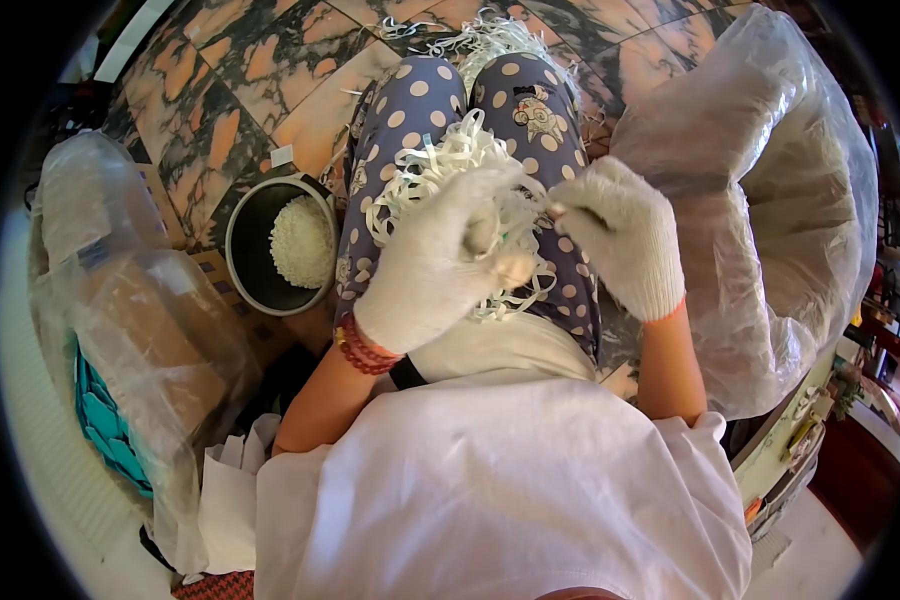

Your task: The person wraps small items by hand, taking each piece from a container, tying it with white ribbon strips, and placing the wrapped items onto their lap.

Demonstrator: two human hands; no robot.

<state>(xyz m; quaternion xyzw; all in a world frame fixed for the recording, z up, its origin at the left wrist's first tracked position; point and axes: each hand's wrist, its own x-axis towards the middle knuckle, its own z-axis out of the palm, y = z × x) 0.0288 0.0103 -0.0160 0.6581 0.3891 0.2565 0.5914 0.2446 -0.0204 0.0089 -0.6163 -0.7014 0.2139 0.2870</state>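
A tangled bundle of thin white strips [445, 150] lies across my lap, over the grey polka-dot trousers [410, 90]. My left hand [435, 255], in a white knit glove with bare fingertips, is closed on part of this bundle, and strips hang out below it. Close to its right is my right hand [620, 232], gloved the same way. Its fingers are curled and pinched together at the bundle's right edge; whatever they hold is too small and blurred to make out.
Left of my legs stands a dark round pot [245, 245] with white granules [303, 242] inside. A large clear plastic bag [710, 190] stands open at right. At left are plastic-wrapped cardboard [160, 330] and teal pieces [110, 425]. More strips [500, 40] lie beyond my knees.
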